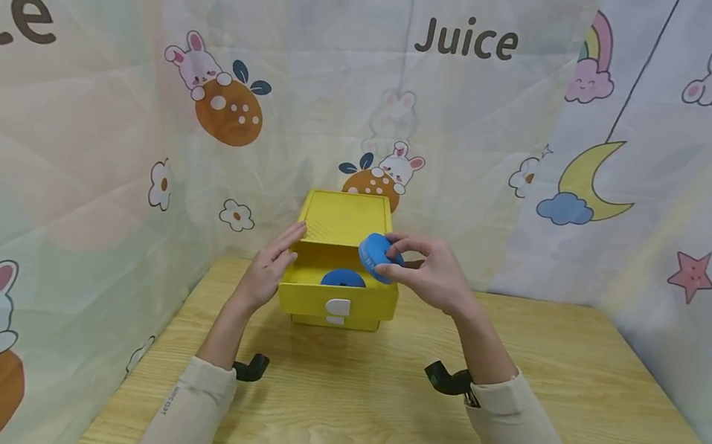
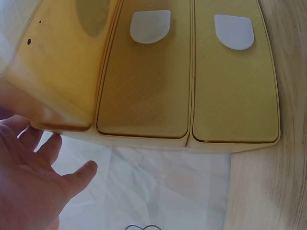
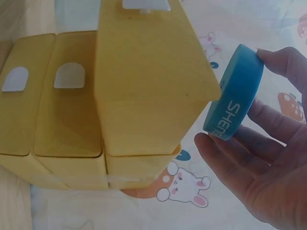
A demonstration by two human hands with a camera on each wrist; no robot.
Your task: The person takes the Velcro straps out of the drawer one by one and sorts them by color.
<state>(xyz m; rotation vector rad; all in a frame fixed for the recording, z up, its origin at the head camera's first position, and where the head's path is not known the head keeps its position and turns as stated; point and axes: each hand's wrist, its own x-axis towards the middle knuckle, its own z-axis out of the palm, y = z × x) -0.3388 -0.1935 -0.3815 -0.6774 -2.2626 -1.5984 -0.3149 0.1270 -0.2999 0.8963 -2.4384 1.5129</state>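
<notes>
A yellow box of stacked drawers (image 1: 347,209) with white tab handles stands at the back of the table, its top drawer (image 1: 312,300) pulled out. One blue round piece (image 1: 343,277) shows above the front wall of that drawer. My right hand (image 1: 433,273) pinches a second one, a thick blue ring (image 3: 237,93) with white lettering, between thumb and fingers. It is tilted over the drawer's right side. On the other side, my left hand (image 1: 265,270) rests its extended fingers against the left edge of the box. In the left wrist view two lower drawers (image 2: 144,86) are pushed in.
The wooden table (image 1: 333,399) spreads out in front of the box. Printed cloth walls (image 1: 318,97) rise close behind it and at both sides. Dark curved mounts (image 1: 443,378) stick out from both wrists.
</notes>
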